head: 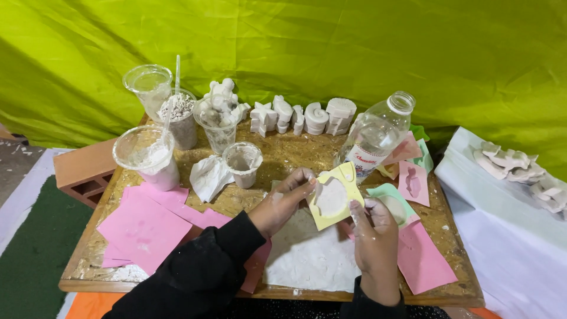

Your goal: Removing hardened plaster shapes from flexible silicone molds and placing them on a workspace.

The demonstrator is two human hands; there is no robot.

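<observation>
My left hand (282,199) and my right hand (374,236) together hold a yellow mould (335,195) filled with white plaster, tilted up above the board. Fingers of the left hand grip its left edge, while the right hand's fingers pinch its lower right corner. Both hands are dusted white, and black sleeves cover my arms. Below the mould lies a white sheet (310,257) covered in plaster powder. A green mould (393,202) rests just right of the yellow one.
On the wooden board (88,260) lie pink sheets (144,227), pink moulds (413,183), a glass bottle (378,134), plastic cups (147,155) of white powder and a row of white plaster figures (301,116). More figures (520,168) sit on white cloth at right. A brick (85,168) stands left.
</observation>
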